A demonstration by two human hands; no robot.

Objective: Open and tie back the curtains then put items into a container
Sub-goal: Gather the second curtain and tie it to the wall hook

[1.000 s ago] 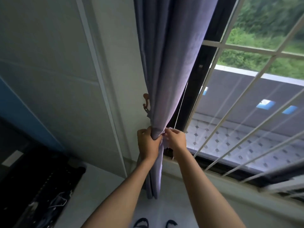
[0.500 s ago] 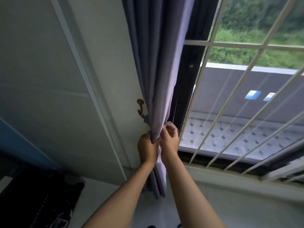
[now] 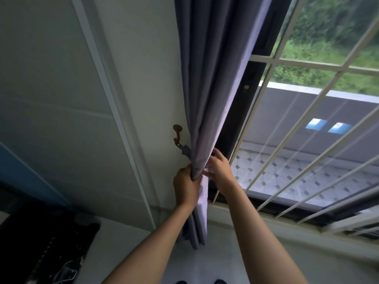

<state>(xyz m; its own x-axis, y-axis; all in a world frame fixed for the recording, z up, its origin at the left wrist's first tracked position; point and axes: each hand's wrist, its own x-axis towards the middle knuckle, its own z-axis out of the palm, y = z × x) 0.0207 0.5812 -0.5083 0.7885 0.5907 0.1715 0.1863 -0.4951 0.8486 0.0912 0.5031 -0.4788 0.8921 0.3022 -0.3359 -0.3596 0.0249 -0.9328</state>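
Observation:
A grey-purple curtain (image 3: 213,83) hangs gathered in a narrow bunch at the window's left side. My left hand (image 3: 185,186) grips the bunch from the left, fingers curled round the fabric. My right hand (image 3: 218,168) is on the bunch's right side, fingers curled on the cloth and a pale strip of it. A brown wall hook (image 3: 177,133) sits on the wall just left of the curtain, with a grey tie-back strap (image 3: 185,149) hanging from it down behind the fabric.
The window with white security bars (image 3: 287,152) fills the right side above a pale sill (image 3: 266,220). A white wall strip (image 3: 114,111) runs diagonally on the left. Dark furniture with cables (image 3: 47,247) lies at lower left.
The view has tilted up and left, bringing the hook and strap into fuller sight. My right hand has shifted up along the curtain's right edge; my left hand keeps its grip.

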